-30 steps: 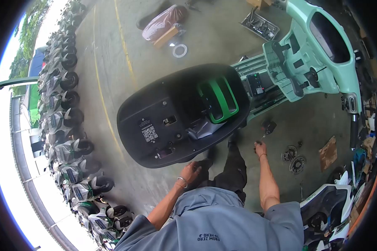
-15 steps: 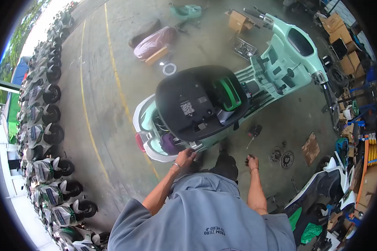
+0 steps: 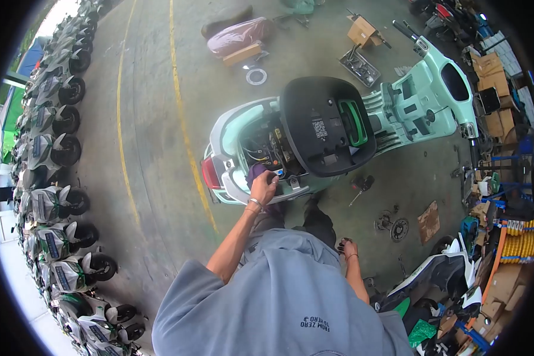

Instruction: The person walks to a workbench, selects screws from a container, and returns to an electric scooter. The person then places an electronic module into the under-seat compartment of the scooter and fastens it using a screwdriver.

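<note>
A mint-green scooter (image 3: 243, 115) stands in front of me, its black seat unit (image 3: 305, 136) tilted up and the wiring compartment (image 3: 270, 145) under it exposed. At the compartment's near edge, my left hand (image 3: 263, 187) is closed on a purple cloth (image 3: 256, 172), which bunches beside the fingers. A small blue part (image 3: 280, 172) shows by the fingertips. Down at my right side, my right hand (image 3: 347, 246) has its fingers curled in, away from the scooter. What it holds, if anything, is too small to make out.
A power drill (image 3: 362, 184) and brake-disc parts (image 3: 393, 226) lie on the floor to the right. Beyond the scooter are a wrapped seat (image 3: 240, 37), a metal ring (image 3: 256, 75) and a parts tray (image 3: 362, 68). Parked scooters (image 3: 65, 202) line the left; shelving stands right.
My left hand has moved from the scooter's edge to the purple cloth and taken hold of it. My right hand has dropped closer to my body. The view has shifted.
</note>
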The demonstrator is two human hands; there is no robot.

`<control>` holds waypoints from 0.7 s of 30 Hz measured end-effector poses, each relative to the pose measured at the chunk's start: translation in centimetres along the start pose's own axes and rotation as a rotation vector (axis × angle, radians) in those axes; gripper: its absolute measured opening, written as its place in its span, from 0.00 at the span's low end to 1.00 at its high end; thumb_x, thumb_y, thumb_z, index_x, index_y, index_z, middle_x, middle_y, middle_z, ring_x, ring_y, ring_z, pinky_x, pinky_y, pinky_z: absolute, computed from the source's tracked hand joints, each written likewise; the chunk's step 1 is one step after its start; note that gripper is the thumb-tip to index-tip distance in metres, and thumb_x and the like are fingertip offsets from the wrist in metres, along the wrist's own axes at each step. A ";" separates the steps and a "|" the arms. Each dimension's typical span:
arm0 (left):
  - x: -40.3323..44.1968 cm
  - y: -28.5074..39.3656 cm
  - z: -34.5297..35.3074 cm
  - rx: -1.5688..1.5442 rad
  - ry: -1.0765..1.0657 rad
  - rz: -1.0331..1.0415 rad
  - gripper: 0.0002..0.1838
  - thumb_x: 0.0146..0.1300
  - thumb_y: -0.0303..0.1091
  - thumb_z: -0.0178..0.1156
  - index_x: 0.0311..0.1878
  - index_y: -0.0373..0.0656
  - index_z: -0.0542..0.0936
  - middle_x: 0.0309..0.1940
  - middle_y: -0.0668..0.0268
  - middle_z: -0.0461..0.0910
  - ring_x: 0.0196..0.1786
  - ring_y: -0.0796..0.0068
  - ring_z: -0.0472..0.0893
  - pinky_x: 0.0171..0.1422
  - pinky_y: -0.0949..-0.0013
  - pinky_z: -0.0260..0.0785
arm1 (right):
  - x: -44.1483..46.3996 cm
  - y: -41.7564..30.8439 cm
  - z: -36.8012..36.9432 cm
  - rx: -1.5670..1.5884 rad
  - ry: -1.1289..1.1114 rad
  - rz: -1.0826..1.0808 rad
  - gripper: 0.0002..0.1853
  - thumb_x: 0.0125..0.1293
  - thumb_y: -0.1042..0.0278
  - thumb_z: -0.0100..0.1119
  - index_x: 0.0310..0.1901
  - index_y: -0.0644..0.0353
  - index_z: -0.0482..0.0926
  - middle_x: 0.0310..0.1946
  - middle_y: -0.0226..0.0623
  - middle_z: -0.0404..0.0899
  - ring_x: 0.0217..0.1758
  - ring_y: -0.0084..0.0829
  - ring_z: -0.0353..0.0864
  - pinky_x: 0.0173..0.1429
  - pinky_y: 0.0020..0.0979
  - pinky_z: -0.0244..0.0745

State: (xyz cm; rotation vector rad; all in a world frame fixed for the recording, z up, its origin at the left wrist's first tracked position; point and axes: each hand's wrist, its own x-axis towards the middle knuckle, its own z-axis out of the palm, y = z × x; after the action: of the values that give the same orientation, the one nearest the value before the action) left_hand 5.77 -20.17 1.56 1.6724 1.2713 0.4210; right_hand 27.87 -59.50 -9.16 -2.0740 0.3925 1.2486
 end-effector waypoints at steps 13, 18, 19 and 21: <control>-2.7 0.0 1.7 0.225 -0.337 0.263 0.13 0.64 0.38 0.60 0.42 0.36 0.80 0.38 0.48 0.82 0.44 0.43 0.80 0.49 0.50 0.71 | -4.5 -3.2 3.2 -0.023 0.107 -0.150 0.17 0.66 0.65 0.60 0.53 0.62 0.81 0.38 0.37 0.84 0.34 0.27 0.83 0.36 0.31 0.80; -3.2 -0.1 2.2 0.213 -0.323 0.373 0.10 0.65 0.33 0.59 0.40 0.35 0.80 0.35 0.47 0.81 0.39 0.44 0.81 0.46 0.52 0.73 | -3.2 4.9 3.7 -0.262 0.141 -0.155 0.18 0.62 0.61 0.61 0.51 0.62 0.83 0.46 0.45 0.85 0.39 0.37 0.86 0.45 0.37 0.82; -2.6 -2.9 3.0 0.159 -0.349 0.438 0.09 0.64 0.32 0.60 0.39 0.34 0.80 0.34 0.47 0.81 0.38 0.44 0.81 0.44 0.52 0.73 | -2.3 7.3 3.9 -0.351 0.228 -0.169 0.19 0.62 0.61 0.61 0.51 0.62 0.83 0.47 0.47 0.84 0.41 0.38 0.86 0.47 0.37 0.81; -2.8 -3.6 4.0 0.235 -0.456 0.433 0.09 0.62 0.31 0.61 0.38 0.34 0.80 0.33 0.47 0.82 0.38 0.44 0.81 0.45 0.52 0.74 | -1.6 9.9 3.8 -0.395 0.344 -0.150 0.19 0.62 0.60 0.61 0.51 0.61 0.83 0.48 0.48 0.84 0.42 0.39 0.87 0.48 0.38 0.81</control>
State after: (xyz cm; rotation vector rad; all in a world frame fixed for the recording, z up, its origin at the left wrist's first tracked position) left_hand 5.63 -24.52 -2.60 2.1024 0.6394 0.1261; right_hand 18.97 -64.19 -12.85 -2.6138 0.1407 0.9346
